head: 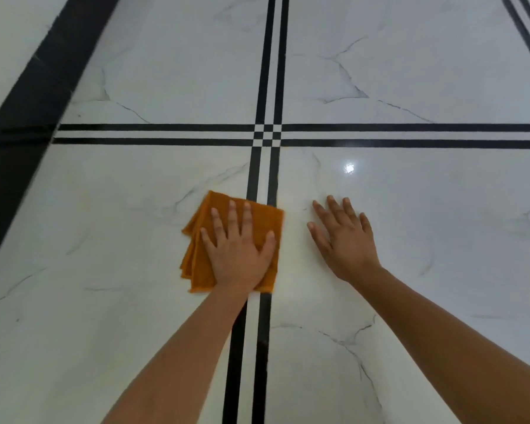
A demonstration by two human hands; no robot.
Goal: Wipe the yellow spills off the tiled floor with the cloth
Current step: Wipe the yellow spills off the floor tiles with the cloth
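A folded orange cloth point(202, 258) lies flat on the white marble floor, over the left black stripe. My left hand point(239, 249) presses down on it, palm flat and fingers spread. Just right of the cloth, a faint yellowish smear point(294, 255) tints the tile between my two hands. My right hand point(343, 237) rests flat on the bare tile to the right, fingers apart, holding nothing.
Double black stripes point(266, 136) cross the floor ahead of my hands and run under my left arm. A wide black border point(22, 117) runs diagonally at the left. A bright light reflection point(348, 168) shines on the tile ahead of my right hand.
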